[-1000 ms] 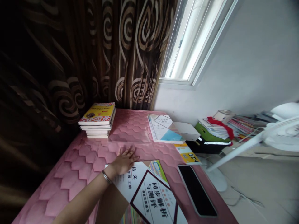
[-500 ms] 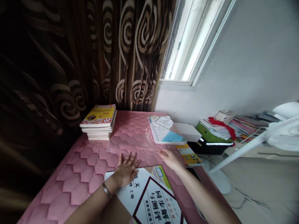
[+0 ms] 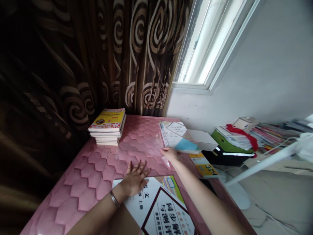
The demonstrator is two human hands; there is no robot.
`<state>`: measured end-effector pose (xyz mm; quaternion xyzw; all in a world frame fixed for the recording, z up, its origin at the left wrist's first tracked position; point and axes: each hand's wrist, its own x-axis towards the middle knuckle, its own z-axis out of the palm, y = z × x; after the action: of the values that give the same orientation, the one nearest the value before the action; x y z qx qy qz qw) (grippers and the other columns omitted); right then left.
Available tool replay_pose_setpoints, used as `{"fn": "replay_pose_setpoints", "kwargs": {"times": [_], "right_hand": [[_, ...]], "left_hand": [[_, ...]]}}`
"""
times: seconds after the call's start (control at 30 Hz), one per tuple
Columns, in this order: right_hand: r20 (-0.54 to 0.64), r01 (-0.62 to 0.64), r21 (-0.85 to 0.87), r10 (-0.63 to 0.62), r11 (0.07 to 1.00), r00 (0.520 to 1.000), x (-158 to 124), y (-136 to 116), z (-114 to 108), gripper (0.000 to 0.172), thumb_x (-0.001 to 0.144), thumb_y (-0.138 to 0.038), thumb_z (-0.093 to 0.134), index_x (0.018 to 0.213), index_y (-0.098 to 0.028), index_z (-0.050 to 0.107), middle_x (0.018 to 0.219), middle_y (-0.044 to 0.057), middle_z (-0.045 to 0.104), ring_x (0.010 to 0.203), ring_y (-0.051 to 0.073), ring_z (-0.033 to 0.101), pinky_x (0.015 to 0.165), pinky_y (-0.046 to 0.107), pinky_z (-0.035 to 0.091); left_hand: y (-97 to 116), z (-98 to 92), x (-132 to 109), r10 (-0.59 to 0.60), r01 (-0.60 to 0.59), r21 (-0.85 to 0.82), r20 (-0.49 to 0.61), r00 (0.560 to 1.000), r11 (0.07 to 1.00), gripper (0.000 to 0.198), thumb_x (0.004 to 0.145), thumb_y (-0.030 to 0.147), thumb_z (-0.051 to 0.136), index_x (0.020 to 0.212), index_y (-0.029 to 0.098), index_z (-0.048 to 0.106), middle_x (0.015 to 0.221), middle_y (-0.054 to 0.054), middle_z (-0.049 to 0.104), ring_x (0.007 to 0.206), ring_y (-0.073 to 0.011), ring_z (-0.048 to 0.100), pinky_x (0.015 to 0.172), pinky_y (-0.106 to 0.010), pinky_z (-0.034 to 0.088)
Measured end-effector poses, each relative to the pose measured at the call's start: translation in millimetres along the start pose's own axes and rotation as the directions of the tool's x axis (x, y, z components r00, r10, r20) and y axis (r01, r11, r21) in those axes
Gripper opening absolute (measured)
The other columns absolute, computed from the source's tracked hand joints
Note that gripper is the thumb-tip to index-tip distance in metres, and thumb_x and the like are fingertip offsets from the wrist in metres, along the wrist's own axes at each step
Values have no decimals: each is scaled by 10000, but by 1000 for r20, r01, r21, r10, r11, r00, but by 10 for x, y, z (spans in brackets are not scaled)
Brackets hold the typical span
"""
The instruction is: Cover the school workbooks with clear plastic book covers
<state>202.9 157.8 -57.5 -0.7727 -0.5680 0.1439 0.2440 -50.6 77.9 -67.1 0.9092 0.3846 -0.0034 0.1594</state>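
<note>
A large white book (image 3: 156, 202) with a dark diamond frame and Chinese print lies at the near edge of the pink quilted-pattern table (image 3: 80, 182). My left hand (image 3: 135, 179) rests flat on its upper left part, fingers spread. Farther off, my right hand (image 3: 170, 154) is at the near left corner of a stack of white and blue books (image 3: 176, 137). Its fingers are bent together over a shiny, clear film-like patch; what they hold, if anything, is too small to make out.
A stack of books with a yellow cover (image 3: 109, 120) stands at the back left. A white box (image 3: 201, 139), a yellow booklet (image 3: 204, 165) and a dark flat object (image 3: 209, 186) lie right. Beyond are a white fan (image 3: 266, 164) and a green bag (image 3: 221, 142).
My right hand has moved forward and left to the corner of the book stack, and its fingers have closed. My left hand stays on the large book. The view has shifted slightly.
</note>
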Motion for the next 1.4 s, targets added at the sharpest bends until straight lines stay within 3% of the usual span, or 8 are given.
{"fn": "replay_pose_setpoints", "kwargs": {"times": [0.33, 0.53, 0.67, 0.8, 0.9, 1.0, 1.23, 1.4], "right_hand": [[-26, -76, -77, 74, 994, 997, -62, 334, -34, 255, 817, -394, 585, 824, -198, 748, 769, 75, 745, 757, 226, 694, 672, 262, 452], [-95, -71, -89, 62, 994, 993, -134, 271, -21, 214, 845, -309, 551, 875, -166, 708, 845, 98, 732, 836, 220, 671, 736, 264, 454], [-159, 76, -74, -87, 994, 983, -558, 47, -216, 230, 869, -286, 514, 996, -157, 655, 1041, 110, 676, 953, 205, 619, 850, 275, 435], [76, 538, 95, -545, 838, 835, -1467, -250, -319, 222, 917, -306, 457, 895, -197, 649, 963, 59, 646, 877, 164, 611, 806, 270, 466], [249, 709, 180, -729, 682, 637, -2102, -363, -226, 237, 849, -359, 594, 1036, -220, 636, 1123, 61, 624, 1045, 191, 579, 905, 299, 466], [337, 880, 77, -843, 468, 419, -2423, -362, -68, 357, 867, -391, 584, 1194, -249, 571, 1283, 61, 582, 1230, 257, 485, 1013, 388, 422], [330, 935, -94, -876, 341, 352, -2498, -209, 220, 252, 936, -310, 486, 1170, -279, 575, 1301, 27, 591, 1247, 263, 492, 1052, 440, 385], [318, 944, -88, -889, 318, 329, -2518, -159, 239, 257, 927, -324, 509, 1171, -304, 588, 1326, 17, 583, 1245, 257, 500, 1068, 442, 359]], "left_hand": [[33, 48, 178, 94, -95, -4, -88, 992, 996, 537, 966, 500, 237, 1474, 329, 265, 1574, -70, 133, 1454, -300, 71, 1105, -651, -23], [-8, 88, 198, 68, -70, -16, -87, 994, 997, 535, 975, 459, 230, 1493, 332, 181, 1578, -40, 119, 1459, -267, 59, 1119, -627, -24], [0, 74, 199, 57, -60, -27, -84, 995, 998, 548, 974, 456, 226, 1500, 315, 161, 1578, -34, 141, 1461, -252, 47, 1132, -601, -29], [7, 61, 204, 56, -62, -59, -98, 994, 996, 567, 970, 450, 242, 1506, 286, 157, 1584, -56, 125, 1463, -244, 58, 1134, -593, -37], [-31, 32, 189, 26, -44, -110, -157, 987, 993, 544, 957, 389, 318, 1481, 252, 268, 1588, -82, 138, 1456, -237, 129, 1159, -548, 45], [-165, -20, 122, -41, 11, -104, -283, 958, 994, 461, 932, 286, 369, 1386, 244, 440, 1555, -78, 265, 1427, -236, 229, 1166, -517, 103], [-758, -129, -203, -392, 373, -131, -436, 810, 918, 394, 926, 277, 389, 1285, 216, 539, 1419, -122, 456, 1337, -276, 375, 1092, -562, 265], [-1016, -92, -327, -433, 351, -255, -483, 761, 901, 378, 939, 286, 353, 1213, 192, 595, 1375, -101, 518, 1283, -247, 454, 1062, -472, 376]]}}
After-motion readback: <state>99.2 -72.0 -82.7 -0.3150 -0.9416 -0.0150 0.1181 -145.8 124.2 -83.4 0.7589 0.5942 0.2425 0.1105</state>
